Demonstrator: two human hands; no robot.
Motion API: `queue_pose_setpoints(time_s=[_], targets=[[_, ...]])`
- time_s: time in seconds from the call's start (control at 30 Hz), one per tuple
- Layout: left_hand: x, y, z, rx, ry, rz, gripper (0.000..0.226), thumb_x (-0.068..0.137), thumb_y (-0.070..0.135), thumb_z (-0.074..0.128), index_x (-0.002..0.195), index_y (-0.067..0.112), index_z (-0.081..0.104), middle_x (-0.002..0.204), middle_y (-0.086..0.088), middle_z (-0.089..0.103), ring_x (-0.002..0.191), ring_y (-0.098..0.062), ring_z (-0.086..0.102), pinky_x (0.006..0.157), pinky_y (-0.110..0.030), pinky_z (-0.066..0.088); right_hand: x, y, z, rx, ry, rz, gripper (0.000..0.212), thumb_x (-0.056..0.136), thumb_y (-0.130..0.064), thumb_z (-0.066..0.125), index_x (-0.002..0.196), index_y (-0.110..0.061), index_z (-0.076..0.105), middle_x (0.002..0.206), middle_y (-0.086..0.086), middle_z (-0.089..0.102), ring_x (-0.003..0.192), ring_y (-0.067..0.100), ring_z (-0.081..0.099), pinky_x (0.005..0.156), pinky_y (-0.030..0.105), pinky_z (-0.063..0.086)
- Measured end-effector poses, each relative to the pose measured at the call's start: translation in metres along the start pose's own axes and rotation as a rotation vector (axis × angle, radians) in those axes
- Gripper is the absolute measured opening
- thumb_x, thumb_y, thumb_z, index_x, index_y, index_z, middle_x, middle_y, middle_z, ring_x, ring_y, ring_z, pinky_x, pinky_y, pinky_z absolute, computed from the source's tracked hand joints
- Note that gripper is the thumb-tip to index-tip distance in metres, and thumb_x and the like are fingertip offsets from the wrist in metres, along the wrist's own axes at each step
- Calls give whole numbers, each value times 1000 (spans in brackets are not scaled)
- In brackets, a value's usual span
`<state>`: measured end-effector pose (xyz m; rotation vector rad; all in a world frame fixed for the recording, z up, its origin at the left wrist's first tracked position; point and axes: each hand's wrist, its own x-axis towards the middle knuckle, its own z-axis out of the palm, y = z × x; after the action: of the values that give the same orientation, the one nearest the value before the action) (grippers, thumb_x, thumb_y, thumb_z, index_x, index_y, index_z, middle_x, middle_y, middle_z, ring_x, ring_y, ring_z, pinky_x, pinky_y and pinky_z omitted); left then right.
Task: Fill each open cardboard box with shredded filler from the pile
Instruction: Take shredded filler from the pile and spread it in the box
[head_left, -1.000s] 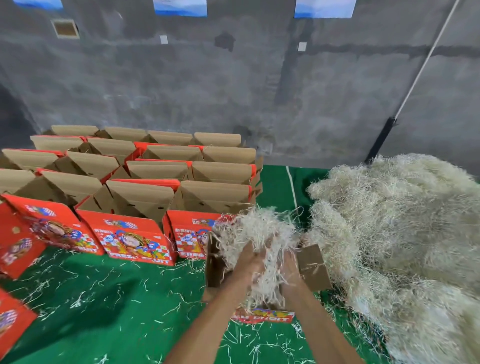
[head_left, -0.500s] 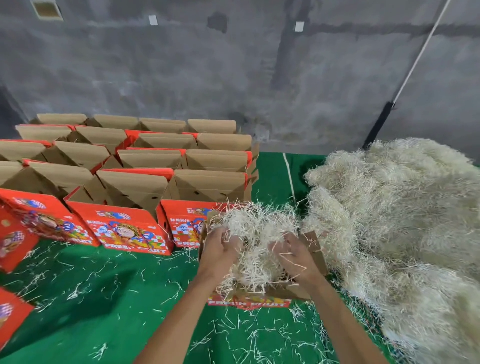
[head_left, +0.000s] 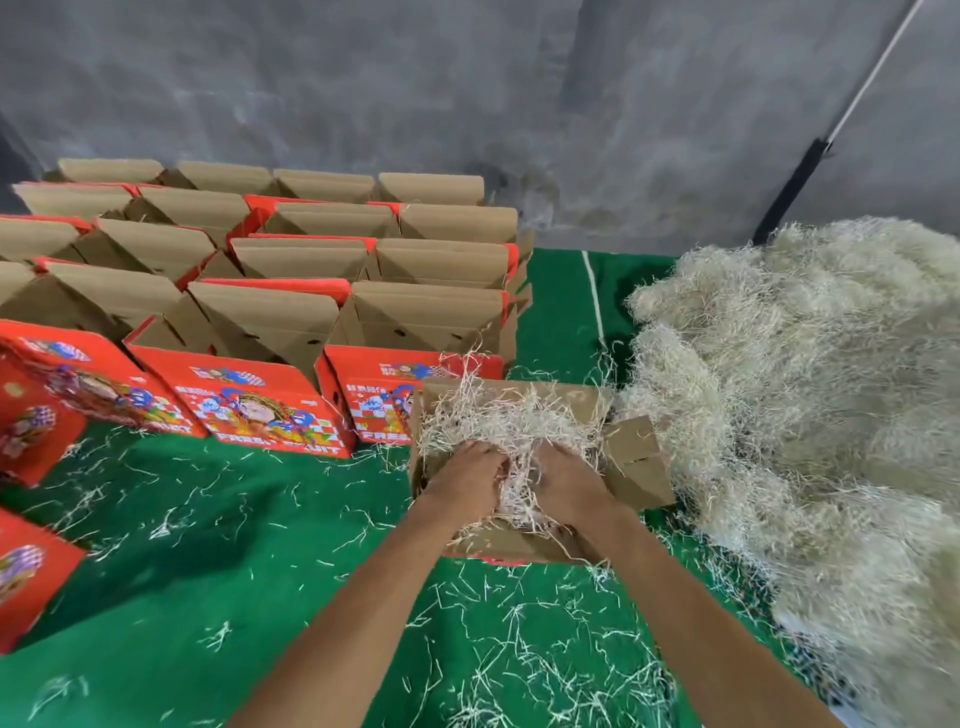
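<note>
An open cardboard box (head_left: 636, 460) sits on the green mat just left of the big pale pile of shredded filler (head_left: 810, 405). A wad of shredded filler (head_left: 498, 421) lies inside the box and spills over its rim. My left hand (head_left: 465, 483) and my right hand (head_left: 569, 483) are both down in the box, side by side. Their fingers curl into the wad and push it down, and the fingertips are buried in the strands.
Rows of open red printed boxes (head_left: 270, 400) with brown flaps up stand to the left and behind, up to the grey wall. More red boxes (head_left: 26, 571) lie at the left edge. Loose strands litter the green mat (head_left: 208, 545). A black pole (head_left: 789, 192) leans against the wall.
My hands have brought the wad down from above the box into it and moved closer together, pushing the filler lower. The view has tilted down.
</note>
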<state>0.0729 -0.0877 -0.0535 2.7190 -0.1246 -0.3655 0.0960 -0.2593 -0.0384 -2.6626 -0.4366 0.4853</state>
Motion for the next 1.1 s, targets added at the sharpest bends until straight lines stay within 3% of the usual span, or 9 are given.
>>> queue_pose_setpoints(time_s=[0.1, 0.2, 0.3, 0.43, 0.5, 0.6, 0.77, 0.97, 1.1], targets=[[9, -15, 2, -252, -124, -218, 66, 89, -2, 52, 148, 23, 38, 139, -7, 51, 117, -21, 57, 90, -26, 50, 6, 11, 1, 90, -87, 47, 57, 101, -33, 48, 149, -10, 31, 136, 14, 55, 91, 17, 63, 94, 42, 52], [17, -24, 1, -114, -94, -241, 20, 100, 34, 50, 116, 24, 58, 92, 3, 64, 68, -7, 55, 51, -21, 39, 10, 21, 10, 70, -310, 104, 60, 104, -37, 36, 156, -11, 21, 161, 14, 27, 130, 25, 48, 113, 46, 34], [26, -26, 7, 0, -187, -281, 38, 100, 48, 42, 103, 15, 61, 82, -4, 65, 72, -19, 62, 62, -31, 48, 19, 27, 18, -33, -358, 162, 55, 105, -33, 35, 152, -6, 29, 159, 17, 29, 140, 31, 39, 113, 42, 34], [30, -24, 15, 61, -410, -294, 38, 101, 28, 47, 131, 6, 51, 125, -17, 61, 114, -31, 60, 100, -43, 48, 25, 27, 29, -100, -316, 206, 44, 104, -26, 42, 139, -1, 40, 142, 20, 51, 128, 31, 53, 98, 36, 42], [30, -20, 9, 47, -407, -248, 34, 98, 23, 47, 130, 13, 52, 125, -12, 60, 115, -29, 59, 91, -39, 50, 26, 25, 27, -153, -333, 181, 37, 103, -18, 41, 134, 1, 49, 136, 21, 55, 122, 31, 57, 92, 34, 44], [37, -19, -5, 12, -301, -183, 13, 94, 15, 47, 95, 21, 59, 92, -1, 60, 80, -14, 59, 58, -27, 38, 29, 21, 7, -99, -276, 178, 40, 100, -19, 45, 136, -3, 50, 136, 15, 55, 118, 28, 58, 100, 37, 47], [41, -18, -17, 69, -147, -198, 16, 89, 8, 61, 101, 19, 62, 92, 1, 63, 80, -14, 59, 68, -27, 42, 39, 5, -18, -245, -77, 64, 15, 92, -9, 56, 103, -11, 66, 98, 5, 67, 81, 21, 69, 79, 38, 61], [28, -22, 7, 209, -480, -265, 30, 88, 15, 61, 117, 7, 65, 115, -14, 67, 104, -33, 65, 89, -46, 55, 44, 12, 41, -195, -569, 44, 42, 104, -29, 42, 144, -17, 49, 149, 10, 48, 135, 27, 48, 113, 39, 36], [25, -27, 23, 248, -519, -296, 41, 89, 24, 61, 128, 10, 59, 127, -16, 62, 114, -39, 61, 93, -50, 53, 45, 11, 59, -200, -705, -58, 41, 106, -21, 41, 140, 0, 46, 142, 20, 50, 121, 27, 53, 91, 26, 38]])
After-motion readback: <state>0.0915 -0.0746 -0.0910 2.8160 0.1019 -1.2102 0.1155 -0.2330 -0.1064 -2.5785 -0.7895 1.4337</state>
